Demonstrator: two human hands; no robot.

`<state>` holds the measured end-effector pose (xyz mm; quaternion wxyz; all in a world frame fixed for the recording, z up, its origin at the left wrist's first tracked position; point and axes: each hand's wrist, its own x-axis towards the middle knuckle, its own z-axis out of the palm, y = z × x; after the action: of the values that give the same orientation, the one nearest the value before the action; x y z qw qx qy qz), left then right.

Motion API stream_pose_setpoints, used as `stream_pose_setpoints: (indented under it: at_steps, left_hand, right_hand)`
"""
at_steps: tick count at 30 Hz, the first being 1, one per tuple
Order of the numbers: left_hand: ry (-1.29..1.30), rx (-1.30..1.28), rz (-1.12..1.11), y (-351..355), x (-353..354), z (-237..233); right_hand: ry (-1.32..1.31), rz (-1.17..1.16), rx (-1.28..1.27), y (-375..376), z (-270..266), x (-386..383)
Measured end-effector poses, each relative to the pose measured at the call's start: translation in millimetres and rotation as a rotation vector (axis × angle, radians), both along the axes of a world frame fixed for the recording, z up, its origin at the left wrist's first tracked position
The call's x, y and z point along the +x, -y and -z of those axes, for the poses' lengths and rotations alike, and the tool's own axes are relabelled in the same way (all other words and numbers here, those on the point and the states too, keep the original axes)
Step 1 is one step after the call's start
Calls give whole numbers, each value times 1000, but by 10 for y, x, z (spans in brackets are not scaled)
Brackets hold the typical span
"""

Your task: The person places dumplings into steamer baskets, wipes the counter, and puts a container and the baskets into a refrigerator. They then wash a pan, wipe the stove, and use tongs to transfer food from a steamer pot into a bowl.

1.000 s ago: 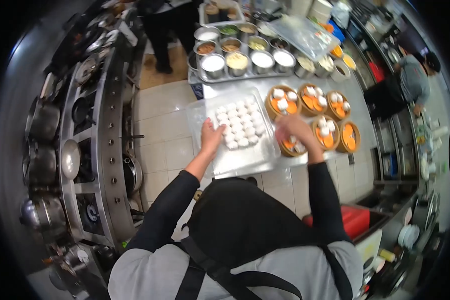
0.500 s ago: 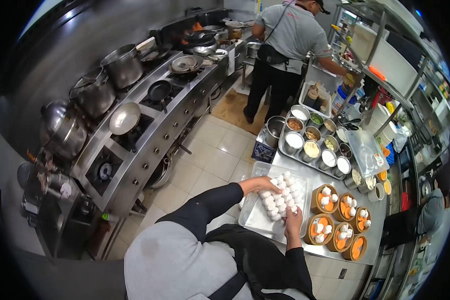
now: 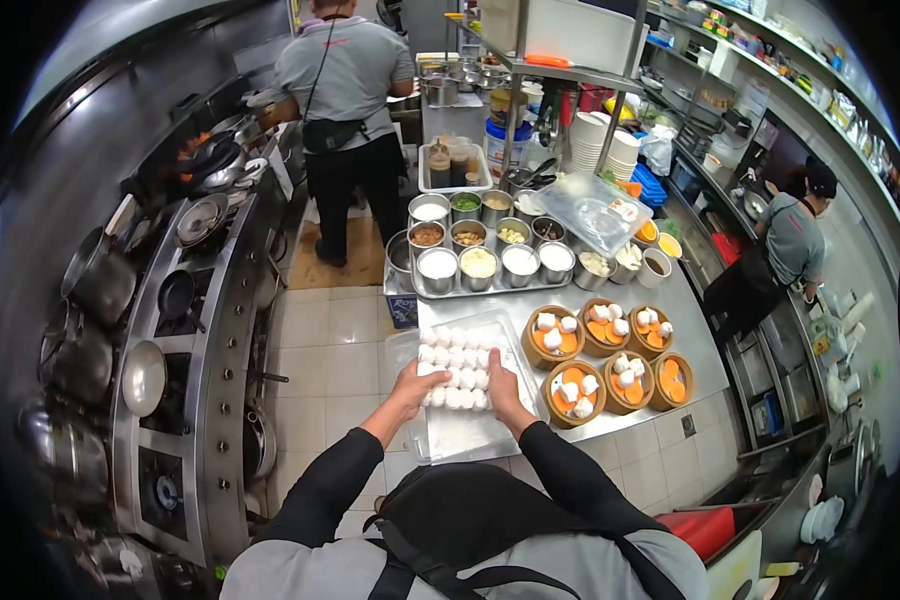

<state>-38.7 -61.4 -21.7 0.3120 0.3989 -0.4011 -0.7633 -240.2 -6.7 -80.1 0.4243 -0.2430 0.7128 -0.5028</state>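
Rows of white, round dumplings point(image 3: 457, 368) are packed closely together between my hands. My left hand point(image 3: 413, 390) grips the near-left side of the batch, its thumb lying over the edge. At the right side my right hand point(image 3: 506, 388) holds on with the thumb on top. What carries the dumplings underneath is hidden. Below them is a clear plastic tub point(image 3: 460, 446) on the counter's left end. To the right stand several round bamboo steamer baskets point(image 3: 573, 421) with orange slices inside. White dumplings top most of them; the front-right basket point(image 3: 686, 402) shows only orange slices.
Metal pots of ingredients point(image 3: 478, 285) line the steel counter point(image 3: 625, 437) behind the tub. A plastic lid point(image 3: 590, 212) rests at the back. The stove point(image 3: 203, 420) runs along the left. One person point(image 3: 342, 100) stands ahead, another point(image 3: 785, 245) far right.
My view has turned right. The tilted dumpling batch has been brought level, and my right hand has moved from its near corner to its right side.
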Motion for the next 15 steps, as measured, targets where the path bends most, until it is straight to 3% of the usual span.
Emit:
stream_pose_setpoints:
  at_steps: [2, 3, 4, 6, 7, 8, 10, 11, 12, 13, 15]
  left_hand:
    - [21, 66, 10, -10, -7, 35]
    - [19, 62, 17, -61, -18, 64]
    - [-118, 125, -35, -118, -32, 103]
    - [-251, 184, -55, -37, -101, 136]
    - [-176, 187, -58, 7, -98, 222]
    - [-102, 186, -55, 45, -103, 274]
    - [-34, 88, -4, 129, -67, 337]
    - [28, 67, -1, 147, -32, 392]
    - [94, 49, -1, 151, -34, 428]
    - [96, 47, 29, 133, -57, 418]
    - [488, -172, 71, 60, -58, 309]
  right_hand:
    - [150, 3, 8, -44, -105, 19]
    - [677, 261, -147, -55, -161, 4]
    - [674, 272, -156, -46, -173, -2]
    - [404, 109, -97, -5, -195, -12]
    - [336, 64, -29, -34, -326, 0]
    - [99, -37, 75, -52, -285, -116]
    - [1, -86, 121, -206, -363, -244]
    - [-156, -59, 84, -303, -498, -235]
    - [-467, -1, 45, -256, -136, -285]
    - [-528, -51, 35, -302, -214, -274]
    - [-586, -81, 33, -414, -537, -197]
